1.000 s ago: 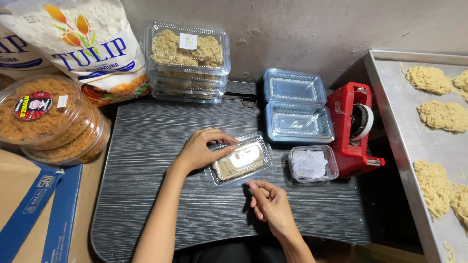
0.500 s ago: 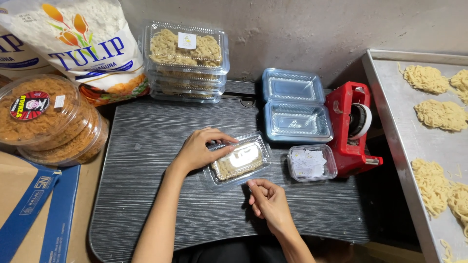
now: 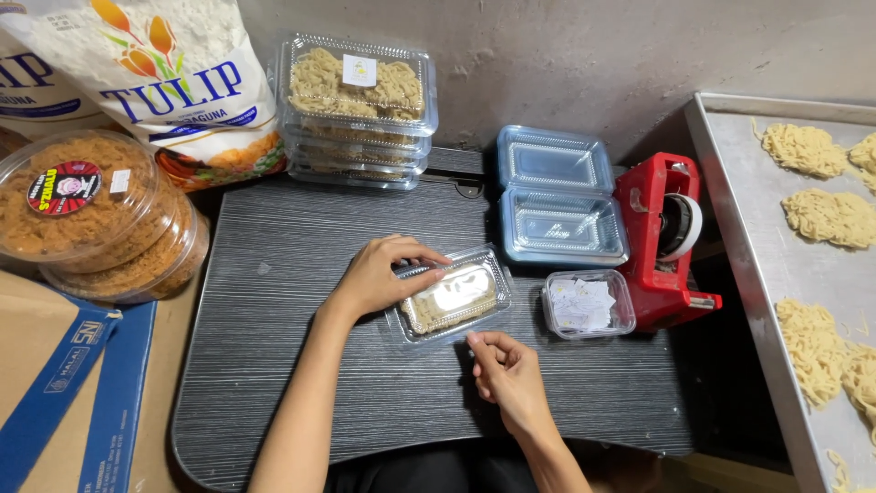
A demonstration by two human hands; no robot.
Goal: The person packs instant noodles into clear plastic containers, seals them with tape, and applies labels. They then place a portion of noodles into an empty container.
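Note:
A small clear plastic box of noodles [image 3: 453, 297] lies closed in the middle of the dark table [image 3: 292, 274]. My left hand [image 3: 379, 274] rests on its left end, fingers spread over the lid's upper left corner. My right hand [image 3: 506, 370] hovers just below the box's near edge, fingers curled together with the thumb and forefinger pinched; whether something small is between them I cannot tell.
A small tub of paper labels [image 3: 587, 304] and a red tape dispenser [image 3: 666, 242] stand to the right. An open empty clear box [image 3: 558, 196] lies behind. Stacked filled boxes [image 3: 358, 110], flour bags [image 3: 178, 78], round tubs [image 3: 87, 210] at left. Metal tray [image 3: 739, 228] with noodle nests at right.
My right hand has stayed just below the box with small finger movements. The left hand remains on the box lid.

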